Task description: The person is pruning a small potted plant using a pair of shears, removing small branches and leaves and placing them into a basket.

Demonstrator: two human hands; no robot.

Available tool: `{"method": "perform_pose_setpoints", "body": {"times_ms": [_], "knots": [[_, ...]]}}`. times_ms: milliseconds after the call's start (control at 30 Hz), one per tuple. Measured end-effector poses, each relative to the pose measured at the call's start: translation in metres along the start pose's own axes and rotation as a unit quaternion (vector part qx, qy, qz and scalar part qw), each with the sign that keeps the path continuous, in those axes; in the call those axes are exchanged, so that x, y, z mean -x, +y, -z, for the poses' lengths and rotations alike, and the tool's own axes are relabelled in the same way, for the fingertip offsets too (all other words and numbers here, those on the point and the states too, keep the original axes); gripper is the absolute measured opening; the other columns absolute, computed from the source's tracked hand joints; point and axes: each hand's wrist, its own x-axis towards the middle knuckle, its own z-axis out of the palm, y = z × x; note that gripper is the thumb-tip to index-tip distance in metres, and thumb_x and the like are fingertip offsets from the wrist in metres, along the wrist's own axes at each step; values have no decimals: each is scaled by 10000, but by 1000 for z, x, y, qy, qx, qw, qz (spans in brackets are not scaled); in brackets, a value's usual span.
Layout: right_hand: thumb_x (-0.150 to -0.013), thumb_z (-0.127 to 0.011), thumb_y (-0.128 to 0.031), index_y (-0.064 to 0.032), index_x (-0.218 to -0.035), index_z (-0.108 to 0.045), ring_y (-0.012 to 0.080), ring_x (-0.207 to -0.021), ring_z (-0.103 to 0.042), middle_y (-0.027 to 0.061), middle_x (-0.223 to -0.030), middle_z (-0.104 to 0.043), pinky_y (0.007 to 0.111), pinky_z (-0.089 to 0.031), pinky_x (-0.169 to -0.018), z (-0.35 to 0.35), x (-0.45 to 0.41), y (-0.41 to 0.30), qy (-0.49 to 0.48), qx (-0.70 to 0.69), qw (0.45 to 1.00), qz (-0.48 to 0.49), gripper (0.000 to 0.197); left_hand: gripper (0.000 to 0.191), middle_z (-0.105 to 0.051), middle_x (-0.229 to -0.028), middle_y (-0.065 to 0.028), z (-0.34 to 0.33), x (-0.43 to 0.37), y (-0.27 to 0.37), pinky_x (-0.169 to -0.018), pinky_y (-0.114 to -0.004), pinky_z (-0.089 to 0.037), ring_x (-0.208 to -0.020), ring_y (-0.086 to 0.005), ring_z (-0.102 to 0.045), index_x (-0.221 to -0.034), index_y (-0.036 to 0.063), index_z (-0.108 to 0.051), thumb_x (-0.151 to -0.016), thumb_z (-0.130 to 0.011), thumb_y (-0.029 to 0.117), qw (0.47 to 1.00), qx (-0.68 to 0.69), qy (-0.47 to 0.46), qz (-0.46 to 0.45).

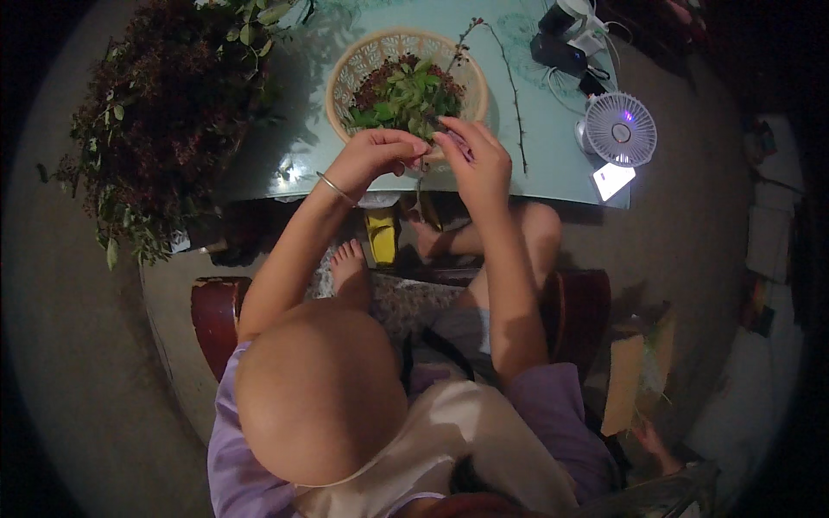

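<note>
Over the near rim of a cream openwork plastic basket (479, 71), both hands meet. My left hand (385, 154), with a bangle at its wrist, pinches a thin twig (419, 194) that hangs below the fingers towards the table's edge. In my right hand (480, 162) is a small purple-handled tool (461, 149) with a dark tip, likely snips; the fingers partly cover it. The basket holds green leaves (411, 94) heaped over small reddish-brown berry clusters (369, 87). A bare thorny stem (515, 90) leans out of the basket's right side onto the table.
A large heap of cut branches with dark red berries (175, 97) covers the left of the glass-topped table (291, 149). At right stand a small fan (620, 129), a lit phone (612, 181) and cabled devices (560, 55). Another person's hand (651, 440) is near a cardboard box (625, 385).
</note>
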Motion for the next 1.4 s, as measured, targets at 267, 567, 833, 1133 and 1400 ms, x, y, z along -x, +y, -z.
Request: {"method": "perform_pose_setpoints", "body": {"times_ms": [267, 567, 833, 1133, 1400], "knots": [[-769, -690, -264, -30, -948, -607, 232, -690, -606, 109, -835, -630, 328, -478, -645, -14, 0, 56, 36, -95, 974, -201, 307, 230, -639, -796, -12, 16, -23, -15, -663, -208, -430, -739, -85, -579, -943, 39, -663, -812, -631, 226, 995, -48, 91, -16], [-781, -622, -391, -29, -910, -614, 350, -811, -613, 164, -849, -648, 409, -473, -698, 89, 48, 147, -20, 254, 890, -377, 384, 196, -608, -771, 25, 13, -24, -16, -616, -192, -409, -678, -51, -524, -928, 50, -662, -813, -649, 209, 995, -41, 87, -21], [-769, -648, -381, 1, -869, -645, 268, -665, -584, 142, -754, -635, 337, -458, -658, 64, 58, 192, -35, 159, 924, -346, 395, 199, -597, -751, 19, 10, -11, -13, -613, -190, -413, -669, -60, -531, -929, 27, -658, -821, -634, 193, 996, -35, 75, -35], [-802, -657, -214, 5, -843, -630, 139, -690, -571, 84, -757, -640, 277, -456, -664, 52, 72, 145, 88, -38, 941, -325, 224, 199, -610, -774, 17, 4, -11, -15, -625, -198, -403, -689, -62, -529, -940, 24, -662, -823, -626, 181, 997, -11, 62, -40], [-832, -635, -219, -33, -878, -629, 103, -738, -533, -3, -824, -612, 249, -426, -681, 232, 85, 20, 200, 24, 944, -260, 193, 152, -622, -811, -22, -10, -9, -12, -621, -204, -399, -686, -79, -521, -908, 9, -651, -816, -628, 128, 997, 10, 35, -69]]}}
